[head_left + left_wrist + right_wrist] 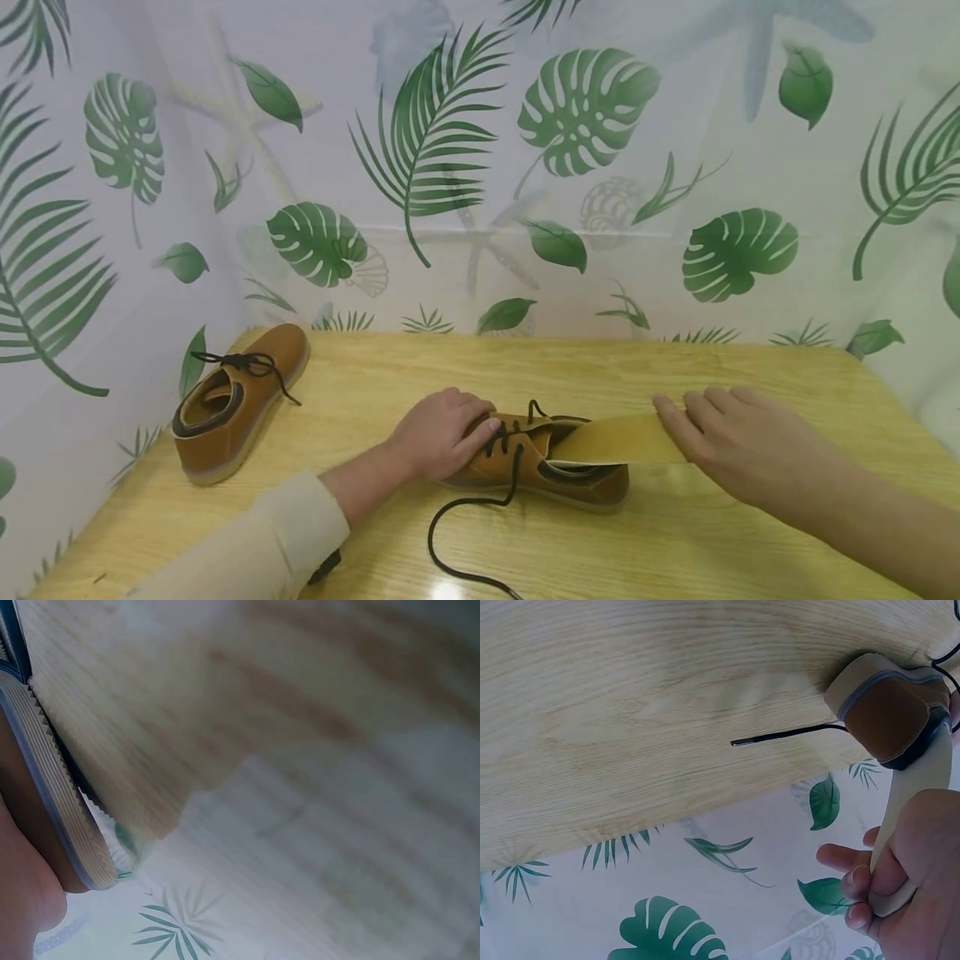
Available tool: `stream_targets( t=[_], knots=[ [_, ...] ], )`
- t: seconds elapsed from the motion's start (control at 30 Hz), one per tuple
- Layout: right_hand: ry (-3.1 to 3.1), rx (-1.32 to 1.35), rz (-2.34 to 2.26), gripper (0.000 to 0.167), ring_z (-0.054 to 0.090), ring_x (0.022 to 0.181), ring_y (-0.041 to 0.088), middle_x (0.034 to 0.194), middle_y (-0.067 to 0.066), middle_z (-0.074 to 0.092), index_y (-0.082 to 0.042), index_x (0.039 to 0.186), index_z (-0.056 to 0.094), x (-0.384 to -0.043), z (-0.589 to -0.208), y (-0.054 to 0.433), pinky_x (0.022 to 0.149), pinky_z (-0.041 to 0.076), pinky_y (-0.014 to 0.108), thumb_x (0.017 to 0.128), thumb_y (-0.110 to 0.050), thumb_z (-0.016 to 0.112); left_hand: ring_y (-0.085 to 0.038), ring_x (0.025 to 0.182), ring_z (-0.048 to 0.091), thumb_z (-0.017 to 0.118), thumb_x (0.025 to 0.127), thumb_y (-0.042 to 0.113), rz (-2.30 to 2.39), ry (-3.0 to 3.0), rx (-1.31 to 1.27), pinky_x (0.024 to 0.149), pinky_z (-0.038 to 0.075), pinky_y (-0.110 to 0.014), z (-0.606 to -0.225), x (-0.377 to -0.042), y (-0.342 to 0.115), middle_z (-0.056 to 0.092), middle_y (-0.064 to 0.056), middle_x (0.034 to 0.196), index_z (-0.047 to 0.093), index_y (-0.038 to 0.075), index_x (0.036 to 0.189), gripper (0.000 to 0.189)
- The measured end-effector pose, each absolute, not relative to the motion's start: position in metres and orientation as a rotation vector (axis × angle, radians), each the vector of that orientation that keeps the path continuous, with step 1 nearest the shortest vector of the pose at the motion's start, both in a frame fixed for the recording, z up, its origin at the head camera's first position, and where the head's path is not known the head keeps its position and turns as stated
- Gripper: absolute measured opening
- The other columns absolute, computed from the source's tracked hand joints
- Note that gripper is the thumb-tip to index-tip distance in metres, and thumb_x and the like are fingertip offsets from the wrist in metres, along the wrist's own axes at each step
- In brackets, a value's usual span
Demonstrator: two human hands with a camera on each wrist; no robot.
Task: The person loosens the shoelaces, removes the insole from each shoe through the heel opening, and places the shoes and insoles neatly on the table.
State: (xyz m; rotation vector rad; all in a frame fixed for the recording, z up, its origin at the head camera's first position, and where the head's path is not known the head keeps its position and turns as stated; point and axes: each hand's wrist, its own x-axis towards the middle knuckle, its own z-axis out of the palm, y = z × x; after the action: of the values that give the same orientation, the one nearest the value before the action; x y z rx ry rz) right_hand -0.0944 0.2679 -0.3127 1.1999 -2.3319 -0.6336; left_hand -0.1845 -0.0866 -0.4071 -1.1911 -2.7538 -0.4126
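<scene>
A brown lace-up shoe lies on the table with its toe to the left and its laces loosened. My left hand grips it over the toe, thumb near the eyelets. From the right, my right hand holds the heel end of a tan insole, whose other end is inside the shoe opening, hidden. The right wrist view shows the insole bent, its end curled between fingers and thumb above the shoe's heel. In the left wrist view, the ribbed sole edge runs beside the left hand.
A second brown shoe with a tied bow stands at the table's left edge. One long black lace trails toward the front of the wooden table. Leaf-patterned cloth hangs behind and at both sides.
</scene>
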Motion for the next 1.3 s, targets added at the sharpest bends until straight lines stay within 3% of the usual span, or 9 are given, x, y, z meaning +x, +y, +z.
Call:
stream_targets(
  t=[0.1, 0.13, 0.2, 0.33, 0.5, 0.7, 1.3],
  knots=[
    [-2.31, 1.205, -0.626, 0.032, 0.057, 0.065, 0.024, 0.079, 0.01, 0.058, 0.0, 0.126, 0.062, -0.096, -0.313, 0.272, 0.059, 0.049, 0.034, 0.096, -0.007, 0.053, -0.021, 0.107, 0.067, 0.037, 0.107, 0.038, -0.411, -2.756, -1.195, 0.097, 0.051, -0.038, -0.406, -0.184, -0.087, 0.073, -0.003, 0.114, 0.069, 0.01, 0.12, 0.044],
    [-2.299, 1.206, -0.623, 0.033, 0.057, 0.065, 0.024, 0.079, 0.01, 0.057, 0.0, 0.125, 0.062, -0.097, -0.313, 0.273, 0.059, 0.049, 0.034, 0.103, -0.006, 0.038, -0.021, 0.107, 0.067, 0.037, 0.107, 0.038, -0.41, -2.756, -1.195, 0.097, 0.051, -0.038, -0.405, -0.183, -0.087, 0.073, -0.003, 0.114, 0.069, 0.01, 0.12, 0.044],
    [-2.275, 1.212, -0.616, 0.058, 0.057, 0.066, 0.025, 0.079, 0.01, 0.058, 0.001, 0.123, 0.063, -0.099, -0.314, 0.275, 0.059, 0.049, 0.034, 0.109, -0.009, 0.007, -0.021, 0.106, 0.067, 0.037, 0.107, 0.038, -0.413, -2.757, -1.197, 0.096, 0.052, -0.038, -0.405, -0.183, -0.087, 0.072, -0.003, 0.113, 0.069, 0.01, 0.119, 0.044],
    [-2.247, 1.216, -0.592, 0.08, 0.059, 0.068, 0.026, 0.08, 0.012, 0.06, 0.003, 0.114, 0.063, -0.103, -0.314, 0.277, 0.061, 0.051, 0.036, 0.104, -0.013, -0.014, -0.02, 0.105, 0.067, 0.038, 0.107, 0.038, -0.404, -2.753, -1.188, 0.096, 0.051, -0.038, -0.405, -0.183, -0.087, 0.073, -0.002, 0.111, 0.069, 0.011, 0.117, 0.042],
    [-2.183, 1.217, -0.553, 0.067, 0.054, 0.066, 0.024, 0.076, 0.009, 0.056, 0.002, 0.097, 0.058, -0.107, -0.314, 0.28, 0.058, 0.046, 0.034, 0.107, -0.013, -0.006, -0.019, 0.104, 0.067, 0.037, 0.107, 0.038, -0.411, -2.756, -1.188, 0.096, 0.051, -0.037, -0.405, -0.183, -0.088, 0.073, -0.002, 0.111, 0.069, 0.012, 0.117, 0.043],
    [-2.114, 1.226, -0.504, 0.051, 0.034, 0.058, 0.017, 0.064, 0.001, 0.038, -0.005, 0.079, 0.046, -0.114, -0.314, 0.285, 0.051, 0.027, 0.027, 0.109, -0.01, 0.004, -0.02, 0.104, 0.067, 0.038, 0.107, 0.037, -0.407, -2.756, -1.194, 0.097, 0.051, -0.038, -0.405, -0.183, -0.087, 0.072, -0.002, 0.111, 0.069, 0.011, 0.117, 0.042],
    [-2.118, 1.214, -0.483, 0.049, 0.027, 0.058, 0.016, 0.063, 0.001, 0.03, -0.004, 0.077, 0.043, -0.125, -0.318, 0.302, 0.052, 0.025, 0.027, 0.109, -0.01, 0.006, -0.02, 0.106, 0.067, 0.038, 0.107, 0.038, -0.401, -2.754, -1.197, 0.099, 0.051, -0.037, -0.406, -0.183, -0.087, 0.072, -0.003, 0.113, 0.069, 0.01, 0.119, 0.044]
  ],
)
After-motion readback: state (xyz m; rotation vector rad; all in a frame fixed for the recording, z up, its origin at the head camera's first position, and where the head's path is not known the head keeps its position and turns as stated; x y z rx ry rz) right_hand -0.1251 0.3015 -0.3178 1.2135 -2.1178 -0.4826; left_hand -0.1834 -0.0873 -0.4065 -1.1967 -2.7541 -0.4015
